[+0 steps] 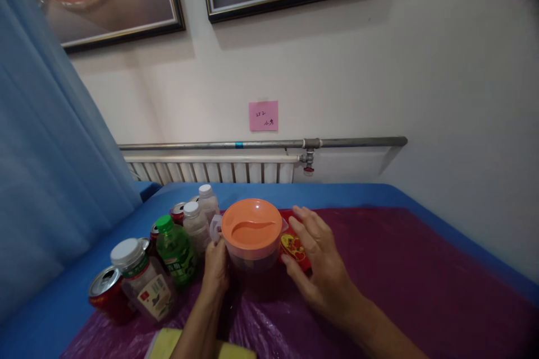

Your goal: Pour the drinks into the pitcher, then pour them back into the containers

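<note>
Pitcher (253,262) held on one side

Blue surface (345,193), purple sheet (387,291) over it. Pitcher looks to be standing on the sheet, mid-view, orange lid (252,223) on. My right hand (318,263) is loose, spread, gripping nothing. My left hand (216,269) is curled at its handle, fingertips hidden. Red packet (295,247) sits behind right fingers, contact unclear. I'd call this step steadying; next move calls for avoiding that packet.
</note>
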Motion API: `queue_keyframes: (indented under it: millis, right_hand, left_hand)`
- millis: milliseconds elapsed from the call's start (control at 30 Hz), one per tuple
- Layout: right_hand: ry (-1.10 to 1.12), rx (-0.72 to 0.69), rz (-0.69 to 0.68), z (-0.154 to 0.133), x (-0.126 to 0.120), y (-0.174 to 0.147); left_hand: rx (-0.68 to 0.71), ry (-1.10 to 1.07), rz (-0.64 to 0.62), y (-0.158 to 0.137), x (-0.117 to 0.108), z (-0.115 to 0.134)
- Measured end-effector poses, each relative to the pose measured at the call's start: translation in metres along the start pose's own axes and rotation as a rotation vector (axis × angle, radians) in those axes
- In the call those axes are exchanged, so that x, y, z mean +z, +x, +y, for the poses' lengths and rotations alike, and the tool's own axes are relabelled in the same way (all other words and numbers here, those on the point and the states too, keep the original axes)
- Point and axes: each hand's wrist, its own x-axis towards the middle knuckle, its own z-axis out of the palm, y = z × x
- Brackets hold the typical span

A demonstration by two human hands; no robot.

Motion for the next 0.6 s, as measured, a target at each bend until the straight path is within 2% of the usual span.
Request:
queue_keyframes:
  millis: [167, 400, 533, 600]
  right_hand:
    - [-0.036, -0.039, -0.153, 0.0, 0.0008, -0.001]
    - [-0.053, 0.039, -0.06, -0.0002, -0.0046, 0.0022]
    - [-0.024, 0.05, -0.17, 0.0015, -0.0015, -0.0002]
    - [0.013, 0.064, -0.181, 0.0012, 0.0017, -0.0026]
  left_hand:
    - [0.002, -0.003, -0.001, 0.0002, -0.0005, -0.0004]
    - [-0.016, 0.019, 0.005, -0.0008, 0.0001, 0.0009]
    - [-0.019, 0.022, 0.007, -0.001, 0.0006, 0.0015]
    - [-0.018, 0.021, 0.005, -0.0026, 0.0019, 0.0027]
